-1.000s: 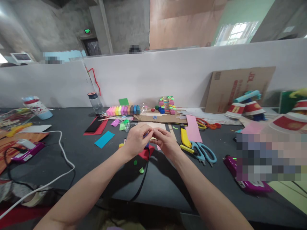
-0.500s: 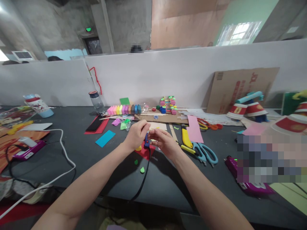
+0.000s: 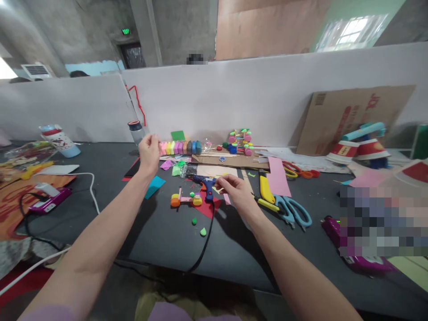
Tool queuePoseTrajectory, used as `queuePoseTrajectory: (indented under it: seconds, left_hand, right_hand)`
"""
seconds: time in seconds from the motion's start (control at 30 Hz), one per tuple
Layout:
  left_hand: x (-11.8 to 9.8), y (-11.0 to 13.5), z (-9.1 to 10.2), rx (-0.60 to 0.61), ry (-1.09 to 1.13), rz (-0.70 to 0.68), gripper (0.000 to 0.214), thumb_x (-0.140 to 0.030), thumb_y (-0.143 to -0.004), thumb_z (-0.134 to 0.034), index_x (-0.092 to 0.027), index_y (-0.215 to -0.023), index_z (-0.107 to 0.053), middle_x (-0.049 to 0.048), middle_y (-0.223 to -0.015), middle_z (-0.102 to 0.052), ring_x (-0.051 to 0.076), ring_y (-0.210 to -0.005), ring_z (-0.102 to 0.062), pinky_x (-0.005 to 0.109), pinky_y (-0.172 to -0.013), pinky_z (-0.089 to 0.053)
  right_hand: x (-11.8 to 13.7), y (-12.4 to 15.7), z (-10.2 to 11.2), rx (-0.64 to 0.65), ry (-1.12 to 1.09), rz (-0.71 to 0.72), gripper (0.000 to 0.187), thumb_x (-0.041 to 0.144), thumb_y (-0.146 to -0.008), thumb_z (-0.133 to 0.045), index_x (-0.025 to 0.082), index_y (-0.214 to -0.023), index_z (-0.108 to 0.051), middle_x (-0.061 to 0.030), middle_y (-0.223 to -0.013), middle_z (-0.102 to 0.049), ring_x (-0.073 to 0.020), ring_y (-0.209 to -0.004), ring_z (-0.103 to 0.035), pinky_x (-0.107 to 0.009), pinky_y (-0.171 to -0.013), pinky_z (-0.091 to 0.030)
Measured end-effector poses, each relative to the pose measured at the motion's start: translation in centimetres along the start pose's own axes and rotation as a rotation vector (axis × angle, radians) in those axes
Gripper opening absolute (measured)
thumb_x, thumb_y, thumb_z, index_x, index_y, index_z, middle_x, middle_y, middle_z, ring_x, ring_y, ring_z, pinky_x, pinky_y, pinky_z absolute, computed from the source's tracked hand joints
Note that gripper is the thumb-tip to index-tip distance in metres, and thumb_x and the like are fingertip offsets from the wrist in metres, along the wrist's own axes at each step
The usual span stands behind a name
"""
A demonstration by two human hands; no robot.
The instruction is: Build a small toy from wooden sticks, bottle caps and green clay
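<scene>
Blue, white and red, a drinking bottle [image 3: 62, 141] leans at the far left, well apart from the hands. Next comes the left hand [image 3: 149, 154], raised near the left end of a row of modelling-clay blocks [image 3: 180, 148]; its thumb and fingers are drawn together, but whether anything sits between them cannot be told. The blocks look light and soft, likely to dent under more than a gentle pinch. Nearer the front, between the hands, a small wheeled clay model [image 3: 188, 199] stands on the dark tabletop [image 3: 160, 243]; it seems light and fragile at its joints, best taken by the pink bar. Just right of it, a blue glue gun [image 3: 209, 184] lies partly over red paper [image 3: 204, 211]; stiff and probably heavier, it suits a hold on the handle, clear of the possibly hot nozzle. Beside that handle, the right hand [image 3: 236, 189] makes a narrow pinch; contact with the gun is unclear. Farther right lies a rigid yellow utility knife [image 3: 266, 189].
</scene>
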State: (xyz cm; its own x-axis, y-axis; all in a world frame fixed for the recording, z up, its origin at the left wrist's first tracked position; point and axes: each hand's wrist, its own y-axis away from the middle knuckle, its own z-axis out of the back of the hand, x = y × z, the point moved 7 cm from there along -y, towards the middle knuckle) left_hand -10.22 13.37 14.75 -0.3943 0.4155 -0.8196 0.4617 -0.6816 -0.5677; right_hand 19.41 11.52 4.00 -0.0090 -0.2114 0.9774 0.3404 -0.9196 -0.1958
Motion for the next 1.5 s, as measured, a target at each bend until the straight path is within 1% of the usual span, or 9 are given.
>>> queuePoseTrajectory:
  seconds: [0.07,0.13,0.27,0.4,0.6,0.8,1.03,1.23,1.5]
  left_hand:
    - [0.0,-0.7,1.3,-0.045,-0.089,-0.038,0.028,-0.037,-0.097,-0.057,-0.014,-0.111,-0.063,0.0057,-0.101,-0.067,0.016,-0.081,-0.066,0.034,-0.071,-0.058]
    - [-0.1,-0.7,1.8,-0.041,-0.199,-0.089,0.026,-0.035,-0.096,-0.059,-0.014,-0.111,-0.063,0.0063,-0.104,-0.067,0.017,-0.087,-0.066,0.036,-0.076,-0.058]
    - [0.5,1.1,0.8,0.13,-0.398,-0.165,0.029,-0.034,-0.093,-0.063,-0.016,-0.115,-0.064,0.0091,-0.12,-0.065,0.023,-0.107,-0.064,0.046,-0.091,-0.055]
    - [2.0,3.7,-0.3,0.254,-0.508,-0.183,0.032,-0.035,-0.094,-0.062,-0.016,-0.119,-0.062,0.0096,-0.122,-0.064,0.023,-0.106,-0.064,0.046,-0.091,-0.055]
    - [3.8,6.9,-0.8,0.353,-0.497,-0.164,0.031,-0.035,-0.095,-0.06,-0.016,-0.119,-0.062,0.0092,-0.119,-0.065,0.022,-0.102,-0.066,0.044,-0.088,-0.056]
    - [4.8,9.0,-0.9,0.424,-0.436,-0.132,0.029,-0.035,-0.095,-0.06,-0.016,-0.117,-0.063,0.0088,-0.117,-0.066,0.021,-0.1,-0.066,0.043,-0.086,-0.057]
    - [4.7,9.2,-0.1,0.534,-0.407,-0.108,0.025,-0.034,-0.095,-0.06,-0.016,-0.111,-0.065,0.0086,-0.116,-0.067,0.022,-0.105,-0.065,0.044,-0.09,-0.055]
    - [4.7,10.0,-0.9,0.756,-0.388,-0.048,0.023,-0.034,-0.095,-0.06,-0.016,-0.108,-0.066,0.0083,-0.116,-0.067,0.022,-0.106,-0.064,0.045,-0.093,-0.054]
    - [5.4,10.6,-0.6,0.982,-0.352,0.089,0.025,-0.035,-0.093,-0.063,-0.016,-0.109,-0.066,0.008,-0.113,-0.068,0.022,-0.103,-0.065,0.046,-0.092,-0.053]
  right_hand:
    - [0.3,0.0,0.0,-0.009,0.104,0.056,0.031,0.038,-0.097,-0.059,0.017,-0.118,-0.062,-0.0076,-0.116,-0.066,-0.0194,-0.096,-0.066,-0.04,-0.082,-0.057]
    - [0.7,0.2,-0.1,-0.015,0.224,0.112,0.03,0.038,-0.097,-0.059,0.017,-0.118,-0.063,-0.0074,-0.116,-0.066,-0.0193,-0.096,-0.066,-0.04,-0.083,-0.057]
    - [1.6,0.8,-0.9,-0.003,0.514,0.233,0.026,0.036,-0.097,-0.059,0.019,-0.116,-0.064,-0.008,-0.12,-0.065,-0.0203,-0.102,-0.065,-0.042,-0.089,-0.055]
    - [2.2,1.6,-2.5,0.062,0.761,0.34,0.024,0.036,-0.097,-0.059,0.02,-0.114,-0.065,-0.0084,-0.125,-0.064,-0.0217,-0.109,-0.062,-0.046,-0.095,-0.052]
    - [2.1,2.2,-4.6,0.141,0.96,0.425,0.029,0.04,-0.094,-0.062,0.02,-0.114,-0.065,-0.0095,-0.132,-0.06,-0.0264,-0.123,-0.055,-0.053,-0.105,-0.043]
    - [0.8,1.9,-5.9,0.162,1.053,0.416,0.043,0.042,-0.085,-0.072,0.018,-0.119,-0.065,-0.0145,-0.142,-0.053,-0.0373,-0.143,-0.033,-0.062,-0.113,-0.03]
    - [0.2,1.3,-6.4,0.134,1.071,0.414,0.03,0.037,-0.089,-0.066,0.017,-0.112,-0.071,-0.0181,-0.139,-0.057,-0.0424,-0.142,-0.033,-0.068,-0.111,-0.028]
    - [0.7,1.3,-5.8,0.104,1.031,0.451,0.024,0.037,-0.092,-0.062,0.02,-0.105,-0.072,-0.0153,-0.134,-0.061,-0.0372,-0.141,-0.037,-0.063,-0.112,-0.032]
    - [0.7,1.3,-5.7,0.106,1.004,0.51,0.014,0.029,-0.093,-0.064,0.018,-0.101,-0.069,-0.0083,-0.129,-0.062,-0.0288,-0.134,-0.046,-0.057,-0.11,-0.037]
